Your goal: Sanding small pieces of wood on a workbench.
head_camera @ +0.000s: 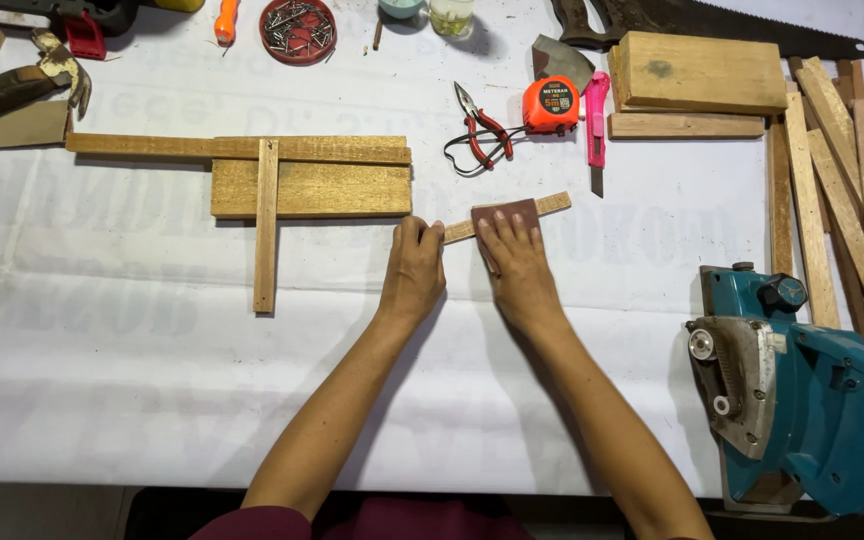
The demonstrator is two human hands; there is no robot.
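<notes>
Far left of the hands lay a joined wooden frame (307,175). The left hand (413,268) pinned the near end of a thin wooden strip (554,204), probably light and stiff. The right hand (518,262) pressed limp brown sandpaper (505,213) flat on it. Open white table cover (132,380) lay near; an electric planer (802,390) crowded the right.

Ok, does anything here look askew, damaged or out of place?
Mostly orderly. The teal power planer lies tipped on its side at the table's near right edge, slightly overhanging. The left hand steadies a thin wood strip while the right hand presses brown sandpaper on it.
</notes>
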